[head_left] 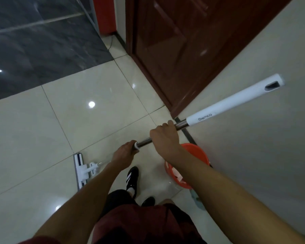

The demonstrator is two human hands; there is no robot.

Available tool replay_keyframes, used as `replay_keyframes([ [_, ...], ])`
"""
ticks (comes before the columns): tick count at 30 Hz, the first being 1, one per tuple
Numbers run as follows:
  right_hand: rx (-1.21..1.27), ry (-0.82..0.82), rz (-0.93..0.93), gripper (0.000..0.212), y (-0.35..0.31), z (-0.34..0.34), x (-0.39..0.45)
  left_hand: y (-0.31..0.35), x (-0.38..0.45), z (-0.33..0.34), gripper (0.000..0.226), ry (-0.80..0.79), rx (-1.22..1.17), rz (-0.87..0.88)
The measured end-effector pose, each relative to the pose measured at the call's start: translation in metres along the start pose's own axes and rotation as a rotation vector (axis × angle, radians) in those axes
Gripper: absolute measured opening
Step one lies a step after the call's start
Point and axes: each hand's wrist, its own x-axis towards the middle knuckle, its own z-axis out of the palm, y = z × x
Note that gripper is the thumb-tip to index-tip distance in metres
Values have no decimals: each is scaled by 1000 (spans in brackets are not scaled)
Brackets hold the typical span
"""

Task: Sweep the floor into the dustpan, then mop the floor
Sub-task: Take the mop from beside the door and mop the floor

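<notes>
Glossy cream floor tiles (33,138) with thin dark grout lines cover the near and left ground, mirroring small round ceiling lights. At far left they meet dark grey marbled tiles (33,46). A closed reddish-brown wooden door (192,41) stands far centre; a plain pale wall (262,129) with dark skirting fills the right.

Dim, soft focus, lamp glare on floor (42,131)

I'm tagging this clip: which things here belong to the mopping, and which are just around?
In use: mop, left hand and right hand gripping its pole, mop head on the floor, bucket.
Just around: door, shoes.
</notes>
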Motion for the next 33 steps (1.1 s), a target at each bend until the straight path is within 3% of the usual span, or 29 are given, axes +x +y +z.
replay_keyframes([
  [8, -29, 11, 19, 10, 66, -5, 37, 40, 70, -17, 23, -45, 96, 147],
  [15, -76, 177, -14, 10, 142, -9, 43, 101, 127, -22, 33, -62, 119, 183],
  [25, -159, 280, 41, 11, 234, -22, 48, 188, 192, -15, 29, -14, 29, 205],
  [30, -46, 312, 87, 8, 278, -32, 48, 233, 219, -8, 33, 3, -24, 233],
  [33, -138, 309, 98, 12, 301, -40, 51, 262, 236, -4, 32, 11, -64, 227],
])
